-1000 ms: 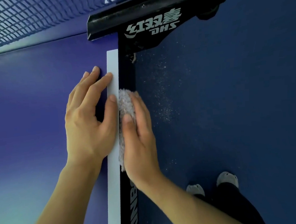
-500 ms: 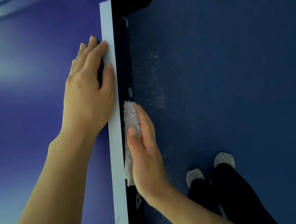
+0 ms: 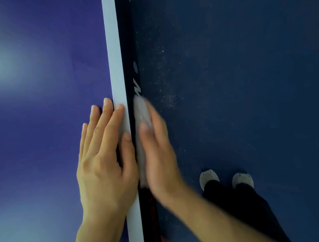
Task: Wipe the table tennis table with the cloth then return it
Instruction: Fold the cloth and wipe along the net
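The blue table tennis table (image 3: 39,91) fills the left half of the view, with a white side line (image 3: 114,48) along its edge. My left hand (image 3: 104,158) lies flat on the top, fingers apart, thumb on the white line. My right hand (image 3: 157,155), blurred by motion, presses a fluffy grey cloth (image 3: 142,112) against the black side face (image 3: 128,38) of the table, which carries white lettering. Most of the cloth is hidden under the palm.
To the right is dark blue floor (image 3: 246,77) with pale specks of dust close to the table edge. My two feet (image 3: 225,178) in light shoes and dark trousers stand on it at the lower right.
The view has moved along the table away from the net, which has left the frame. My right hand slid the cloth along the black side edge, and my left hand shifted along the top with it.
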